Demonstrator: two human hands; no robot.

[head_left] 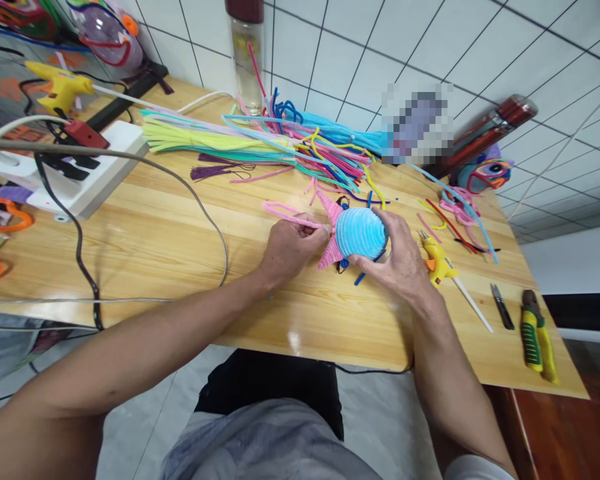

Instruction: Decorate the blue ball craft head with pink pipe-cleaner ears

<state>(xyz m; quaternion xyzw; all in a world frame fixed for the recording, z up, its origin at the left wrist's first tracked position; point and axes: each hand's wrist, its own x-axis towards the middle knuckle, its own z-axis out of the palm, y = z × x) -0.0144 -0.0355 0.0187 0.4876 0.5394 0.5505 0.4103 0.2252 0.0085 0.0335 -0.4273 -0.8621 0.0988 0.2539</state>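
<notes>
Around the right side of a pipe-cleaner figure's round blue body [362,233] curl the fingers of my right hand [403,263]. Two pink pointed parts [330,254] stick out from the figure's left end, and dark blue pieces show at its sides. My left hand [295,245] pinches a bent pink pipe cleaner [283,212] close to those pink points. Its loop extends up and left from the fingers. Where the pipe cleaner ends near the figure is partly hidden by my fingertips.
Bundled pipe cleaners [220,138] lie along the back beside a bottle [249,60]. Right of my hand are a yellow glue gun [437,260], a small knife [502,307] and pliers [533,333]. A power strip [95,167] and loose cables [200,207] occupy the left; another glue gun [60,87] sits behind.
</notes>
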